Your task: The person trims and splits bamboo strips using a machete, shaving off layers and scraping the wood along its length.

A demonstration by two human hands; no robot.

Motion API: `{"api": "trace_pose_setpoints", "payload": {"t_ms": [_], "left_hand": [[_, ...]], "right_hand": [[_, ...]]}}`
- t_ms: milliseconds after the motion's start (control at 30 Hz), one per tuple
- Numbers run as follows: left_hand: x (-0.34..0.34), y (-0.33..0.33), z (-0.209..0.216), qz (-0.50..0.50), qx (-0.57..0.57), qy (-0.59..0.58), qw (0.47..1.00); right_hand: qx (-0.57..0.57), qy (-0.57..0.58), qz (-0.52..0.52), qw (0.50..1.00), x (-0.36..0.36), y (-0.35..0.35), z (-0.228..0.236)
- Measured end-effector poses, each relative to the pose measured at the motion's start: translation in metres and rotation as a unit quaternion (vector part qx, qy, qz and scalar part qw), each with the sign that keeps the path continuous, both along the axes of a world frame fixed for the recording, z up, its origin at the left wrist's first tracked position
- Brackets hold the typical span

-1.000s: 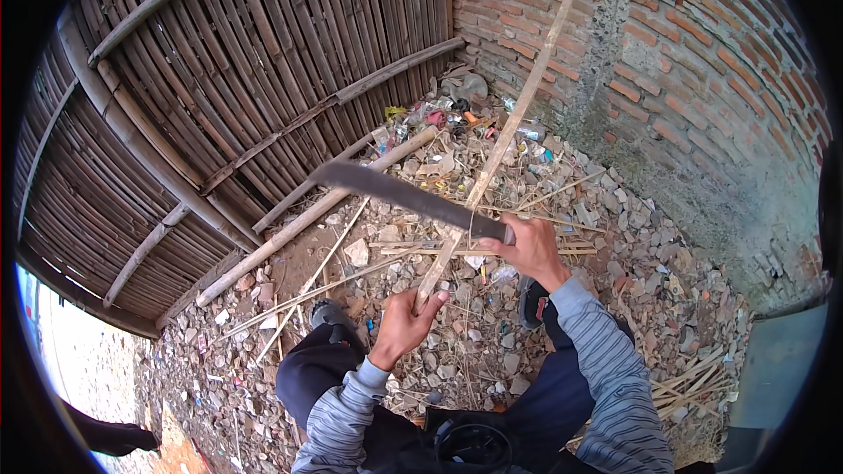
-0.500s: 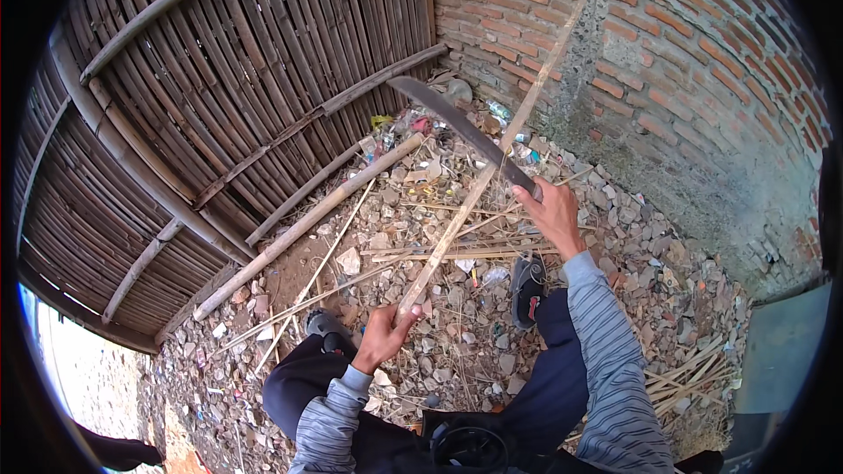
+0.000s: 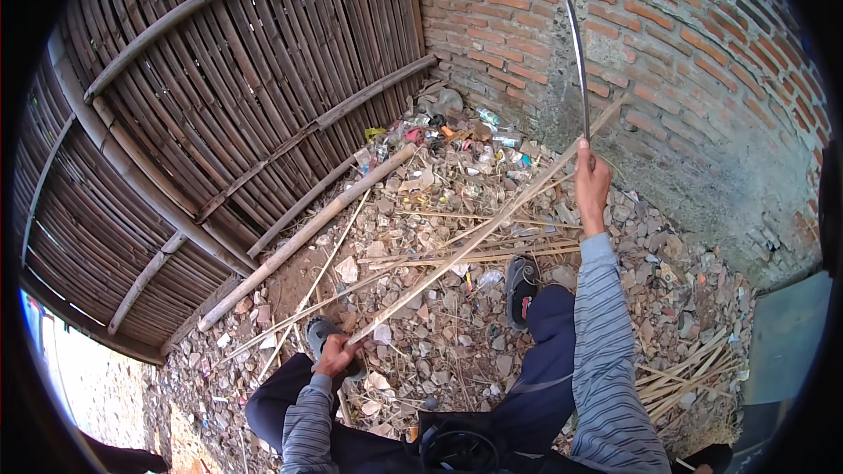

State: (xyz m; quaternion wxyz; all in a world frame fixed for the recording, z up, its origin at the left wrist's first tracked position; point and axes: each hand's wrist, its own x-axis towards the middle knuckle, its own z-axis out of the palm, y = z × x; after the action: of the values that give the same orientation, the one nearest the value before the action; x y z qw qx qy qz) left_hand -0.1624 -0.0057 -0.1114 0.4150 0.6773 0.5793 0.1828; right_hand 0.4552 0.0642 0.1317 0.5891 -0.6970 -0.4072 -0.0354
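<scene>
My right hand (image 3: 593,183) is wrapped round the handle of a machete (image 3: 577,57). Its long blade points up and away from me, edge-on, in front of the brick wall. My left hand (image 3: 335,356) grips the near end of a long bamboo strip (image 3: 457,256), low by my left shoe. The strip slants up to the right, and its far part passes behind or beside my right hand; whether they touch I cannot tell. Several cut bamboo strips (image 3: 492,255) lie on the rubble beneath it.
A woven bamboo wall (image 3: 263,79) stands at left, with a thick bamboo pole (image 3: 307,237) on the ground along it. A brick wall (image 3: 702,79) rises at right. More strips (image 3: 689,384) are piled at lower right. Litter (image 3: 452,127) gathers in the far corner.
The machete has swung from lying across the strip to pointing upward, with my right hand moving up and right. My left hand has moved down and left, tilting the strip flatter.
</scene>
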Motion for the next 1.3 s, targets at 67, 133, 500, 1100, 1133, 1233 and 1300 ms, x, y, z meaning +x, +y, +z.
{"api": "trace_pose_setpoints", "payload": {"t_ms": [67, 133, 500, 1100, 1133, 1233, 1300], "left_hand": [[-0.023, 0.003, -0.010, 0.042, -0.011, 0.054, 0.998], [-0.015, 0.000, -0.008, 0.054, -0.014, 0.048, 0.997], [0.042, 0.016, 0.058, 0.024, 0.096, -0.009, 0.995], [0.146, 0.008, 0.116, -0.124, 0.088, -0.125, 0.980], [0.146, 0.009, 0.126, -0.116, 0.059, -0.081, 0.988], [0.147, 0.020, 0.158, -0.100, 0.100, -0.173, 0.975], [0.152, 0.030, 0.177, -0.069, 0.120, -0.198, 0.970]], "right_hand": [[0.042, 0.048, 0.017, 0.998, -0.005, 0.000, 0.002], [0.038, 0.286, 0.112, 0.951, -0.009, -0.016, 0.007], [-0.056, 0.284, 0.199, 0.936, -0.050, -0.022, -0.025], [-0.005, 0.352, 0.339, 0.873, -0.179, 0.000, -0.001], [0.005, 0.366, 0.357, 0.859, -0.178, 0.000, -0.001], [0.033, 0.285, 0.356, 0.889, -0.190, 0.002, -0.007], [-0.019, 0.261, 0.361, 0.895, -0.198, -0.006, -0.013]]}}
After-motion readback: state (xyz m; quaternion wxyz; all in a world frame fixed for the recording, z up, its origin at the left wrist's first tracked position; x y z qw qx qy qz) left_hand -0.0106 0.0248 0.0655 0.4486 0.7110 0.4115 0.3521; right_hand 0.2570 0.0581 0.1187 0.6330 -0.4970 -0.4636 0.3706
